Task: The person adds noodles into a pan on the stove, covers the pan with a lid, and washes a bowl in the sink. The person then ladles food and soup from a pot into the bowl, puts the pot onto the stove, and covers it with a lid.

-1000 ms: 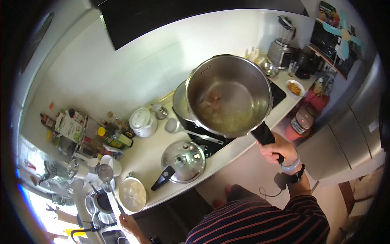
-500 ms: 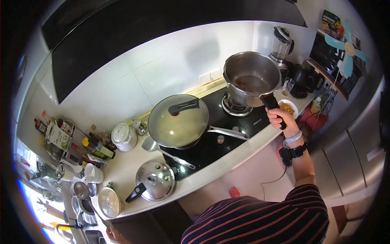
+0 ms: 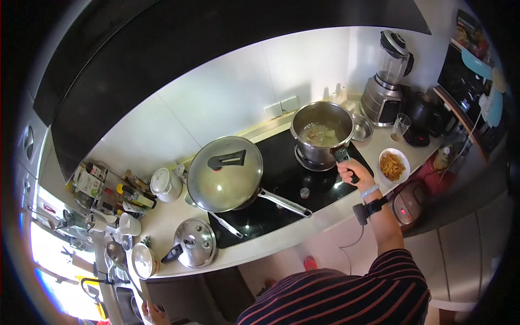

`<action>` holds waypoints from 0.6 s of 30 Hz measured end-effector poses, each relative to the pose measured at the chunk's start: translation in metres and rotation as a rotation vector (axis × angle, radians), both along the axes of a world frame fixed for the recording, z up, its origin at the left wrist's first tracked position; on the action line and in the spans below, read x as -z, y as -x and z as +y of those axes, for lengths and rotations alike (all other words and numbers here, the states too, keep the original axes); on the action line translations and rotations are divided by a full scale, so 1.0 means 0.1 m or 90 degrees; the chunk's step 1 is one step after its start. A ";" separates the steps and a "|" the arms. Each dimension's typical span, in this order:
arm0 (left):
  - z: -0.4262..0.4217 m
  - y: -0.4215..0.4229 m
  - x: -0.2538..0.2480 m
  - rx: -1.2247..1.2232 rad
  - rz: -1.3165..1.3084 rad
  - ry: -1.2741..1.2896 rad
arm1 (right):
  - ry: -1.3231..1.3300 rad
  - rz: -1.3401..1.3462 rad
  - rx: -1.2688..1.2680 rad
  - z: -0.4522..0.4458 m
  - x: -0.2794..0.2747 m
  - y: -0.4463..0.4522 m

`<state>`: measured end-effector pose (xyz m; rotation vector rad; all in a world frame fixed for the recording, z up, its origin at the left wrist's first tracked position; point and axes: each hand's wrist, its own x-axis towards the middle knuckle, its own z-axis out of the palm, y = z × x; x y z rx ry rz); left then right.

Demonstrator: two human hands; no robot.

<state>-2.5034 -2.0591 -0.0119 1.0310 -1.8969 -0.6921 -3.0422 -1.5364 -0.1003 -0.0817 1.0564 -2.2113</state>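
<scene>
My right hand [image 3: 355,173] is closed around the black handle of a deep steel pressure cooker pot [image 3: 322,127], which sits over the back right burner with some bubbly liquid and pale pieces inside. At the lower left edge, my left hand [image 3: 155,313] is partly cut off, its fingers closed at the end of the long handle of a ladle [image 3: 116,252]. Left of the pot stands a wok with a glass lid [image 3: 225,172], its steel handle pointing right. The pressure cooker lid [image 3: 195,243] lies on the counter in front.
A white bowl of yellowish food [image 3: 394,164], a small steel bowl [image 3: 361,128], a drinking glass [image 3: 401,127] and a blender [image 3: 387,81] stand right of the stove [image 3: 287,200]. Bottles [image 3: 135,196], a white lidded jar [image 3: 166,184] and another bowl [image 3: 145,260] are on the left.
The pot has come down from above the burner onto it, my right hand still on its handle. The view has shifted a little. My left hand stays at the lower left.
</scene>
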 end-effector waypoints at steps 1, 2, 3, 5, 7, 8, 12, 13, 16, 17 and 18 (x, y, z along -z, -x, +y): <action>0.04 0.01 -0.02 0.000 -0.002 0.000 | -0.011 0.000 -0.006 -0.02 0.02 0.02; 0.06 0.03 -0.05 0.000 0.000 0.000 | -0.024 -0.001 -0.002 -0.04 0.03 0.02; 0.09 0.02 -0.07 0.001 -0.003 -0.002 | -0.021 -0.001 -0.004 -0.04 0.06 0.04; 0.12 0.02 -0.10 0.001 -0.003 -0.009 | 0.011 -0.006 -0.007 -0.05 0.16 0.08; 0.13 0.01 -0.12 0.006 -0.006 -0.016 | 0.014 -0.003 0.006 -0.07 0.20 0.09; 0.12 0.01 -0.13 0.009 -0.007 -0.021 | 0.007 -0.012 -0.003 -0.06 0.22 0.14; -0.14 0.15 -0.11 -0.026 0.045 -0.152 | -0.044 -0.005 0.007 -0.01 0.17 0.20; -0.24 0.17 -0.08 -0.053 0.068 -0.215 | -0.055 -0.004 0.006 -0.05 0.13 0.19; -0.50 -0.05 0.03 -0.177 0.145 -0.395 | -0.331 0.184 0.060 -0.04 0.11 0.18; -0.50 0.01 0.04 -0.116 0.166 -0.380 | -0.474 0.229 0.195 -0.13 -0.06 0.08; -0.63 -0.05 0.11 -0.132 0.194 -0.362 | -0.557 0.375 0.308 -0.14 -0.02 0.08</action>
